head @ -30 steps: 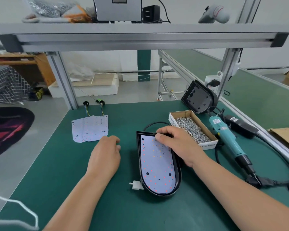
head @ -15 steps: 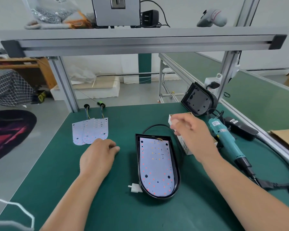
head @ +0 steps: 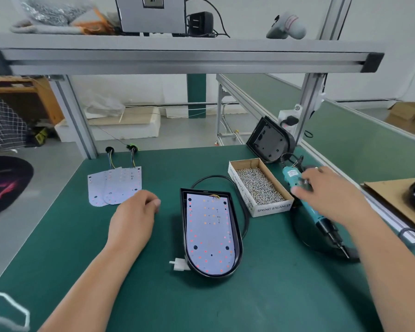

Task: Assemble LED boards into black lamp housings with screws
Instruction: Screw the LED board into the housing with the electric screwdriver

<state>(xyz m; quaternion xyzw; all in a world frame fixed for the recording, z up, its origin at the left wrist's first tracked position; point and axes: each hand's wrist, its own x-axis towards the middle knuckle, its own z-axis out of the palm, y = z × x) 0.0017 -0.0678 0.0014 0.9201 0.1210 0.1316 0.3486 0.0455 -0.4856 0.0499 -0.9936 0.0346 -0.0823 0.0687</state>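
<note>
Green mat [head: 273, 295], black housing [head: 212, 277], fwiw
White LED board [head: 209, 236] dotted red and orange; teal screwdriver [head: 290, 174]; silvery screws [head: 259, 185] in a brown-and-white box [head: 271, 208].

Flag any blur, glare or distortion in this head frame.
Head view: right hand motion-blurred at its fingertips over the screwdriver; left hand and LED board sharp; wide-angle lens tilts the frame post; lighting even, shadows soft, no strong glare.

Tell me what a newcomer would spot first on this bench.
The white LED board, dotted red and orange, sits in the black housing at the centre of the green mat. To its right, an open box of screws, with the right hand blurred over the teal screwdriver.
</note>
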